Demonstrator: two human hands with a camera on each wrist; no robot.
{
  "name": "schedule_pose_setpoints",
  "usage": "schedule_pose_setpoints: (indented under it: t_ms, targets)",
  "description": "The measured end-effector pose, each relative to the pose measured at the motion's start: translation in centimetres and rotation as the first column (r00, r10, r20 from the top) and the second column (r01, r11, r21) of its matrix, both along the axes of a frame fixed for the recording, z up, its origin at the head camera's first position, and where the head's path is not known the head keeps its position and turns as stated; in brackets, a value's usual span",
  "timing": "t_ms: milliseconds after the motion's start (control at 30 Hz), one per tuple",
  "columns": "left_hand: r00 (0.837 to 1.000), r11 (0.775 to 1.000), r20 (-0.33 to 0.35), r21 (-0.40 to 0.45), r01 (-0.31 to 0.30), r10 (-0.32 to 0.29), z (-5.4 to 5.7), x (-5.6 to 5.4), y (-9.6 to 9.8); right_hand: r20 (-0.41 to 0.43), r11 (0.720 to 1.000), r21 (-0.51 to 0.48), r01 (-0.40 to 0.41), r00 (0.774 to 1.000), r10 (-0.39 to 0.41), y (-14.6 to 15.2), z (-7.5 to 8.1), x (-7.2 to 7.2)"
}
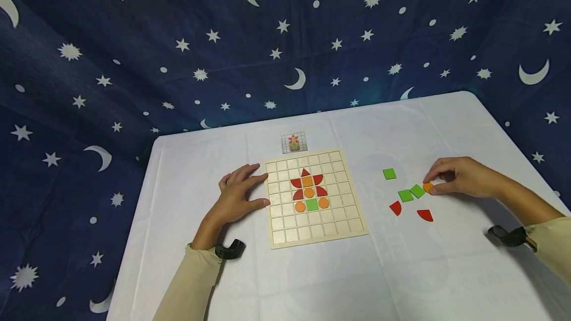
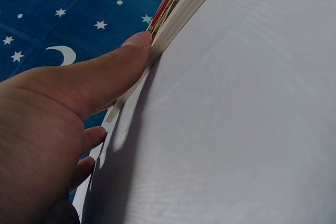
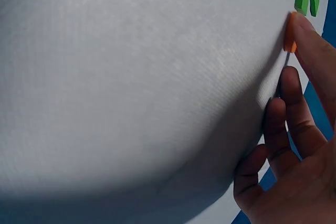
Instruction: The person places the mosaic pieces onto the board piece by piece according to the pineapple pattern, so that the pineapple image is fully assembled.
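Note:
My left hand (image 1: pixel 236 196) rests at the left edge of a wooden grid board (image 1: pixel 285 237), thumb and index fingertip against its side. In the left wrist view the thumb (image 2: pixel 113 72) lies along the board's edge. A figure on the board combines a red triangle (image 1: pixel 305 172), an orange square (image 1: pixel 307 181), red quarter circles (image 1: pixel 318 179), orange discs (image 1: pixel 323 203) and a green square (image 1: pixel 312 204). Off to the right, my right hand (image 1: pixel 459 176) pinches another orange disc (image 1: pixel 428 187) between thumb and fingers, low over the cloth; the right wrist view shows this disc (image 3: pixel 290 32) edge-on.
Near my right hand lie loose green squares (image 1: pixel 389 174) and two red quarter circles (image 1: pixel 395 207). Behind the board stands a small pattern card (image 1: pixel 294 142) with a similar coloured figure. A white cloth (image 1: pixel 214 162) covers the table, and a starry blue curtain (image 1: pixel 250 63) hangs behind it.

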State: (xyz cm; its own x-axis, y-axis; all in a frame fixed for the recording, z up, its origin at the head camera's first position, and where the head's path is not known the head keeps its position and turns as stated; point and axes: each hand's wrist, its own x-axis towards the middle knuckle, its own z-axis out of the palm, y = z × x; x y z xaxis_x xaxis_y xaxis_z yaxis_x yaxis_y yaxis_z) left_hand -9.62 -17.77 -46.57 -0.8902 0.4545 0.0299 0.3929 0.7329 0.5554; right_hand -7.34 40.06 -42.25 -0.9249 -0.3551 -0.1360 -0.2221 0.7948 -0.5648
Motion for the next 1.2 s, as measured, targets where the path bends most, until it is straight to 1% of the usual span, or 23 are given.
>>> schedule_pose_setpoints:
  t_ms: [100, 400, 533, 633, 867, 1033, 1200]
  targets:
    - [1.000, 1.000, -0.001, 0.005, 0.001, -0.001, 0.0, 0.0, 0.0, -0.026, 1.000, 0.003, 0.004, 1.000, -0.004, 0.0, -0.2, 0.0]
    - [1.000, 1.000, -0.005, 0.007, 0.001, -0.001, 0.0, 0.1, -0.2, -0.061, 1.000, 0.026, 0.013, 0.998, -0.012, -0.2, -0.5, -0.1]
    - [1.000, 1.000, -0.009, 0.003, 0.000, 0.000, 0.0, 0.1, -0.2, -0.094, 1.000, -0.004, -0.007, 0.996, 0.006, -1.2, -0.2, -0.4]
    - [1.000, 1.000, -0.009, 0.003, -0.001, 0.001, 0.0, 0.1, -0.2, -0.095, 0.999, -0.028, -0.034, 0.995, 0.031, -2.9, 0.3, -0.7]
    - [1.000, 1.000, -0.008, 0.008, 0.001, -0.001, 0.0, 0.1, -0.2, -0.036, 0.995, -0.050, -0.086, 0.996, 0.085, -8.4, 1.5, -1.1]
    - [1.000, 1.000, -0.014, 0.010, 0.006, -0.006, -0.1, 0.0, -0.1, -0.005, 0.984, -0.080, -0.157, 0.988, 0.157, -12.2, 1.6, -1.4]
    - [1.000, 1.000, -0.017, 0.016, 0.009, -0.009, -0.1, 0.0, -0.1, 0.022, 0.967, -0.113, -0.228, 0.973, 0.232, -15.7, 1.4, -1.1]
